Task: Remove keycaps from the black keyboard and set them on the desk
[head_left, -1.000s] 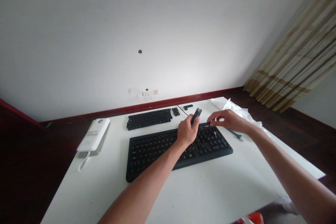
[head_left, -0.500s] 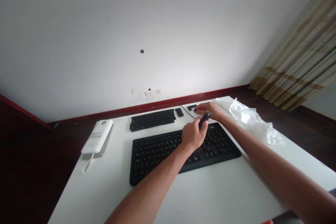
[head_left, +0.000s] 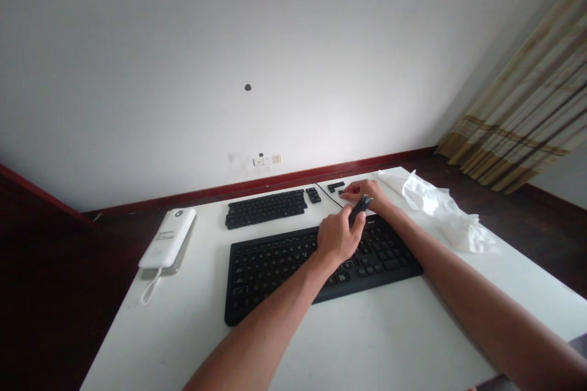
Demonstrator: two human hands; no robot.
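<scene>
While left hand [head_left: 337, 237] grips dark tool [head_left: 358, 210] above keyboard [head_left: 270, 263], right hand [head_left: 365, 191] is narrow beside far keycaps [head_left: 337, 186]; hold unclear.

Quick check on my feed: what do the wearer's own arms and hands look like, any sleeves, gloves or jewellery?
The left hand and right hand are bare, without gloves. The left forearm and right forearm show no sleeves, and no watch or bracelet is visible. Small details such as rings are hard to make out.
</scene>
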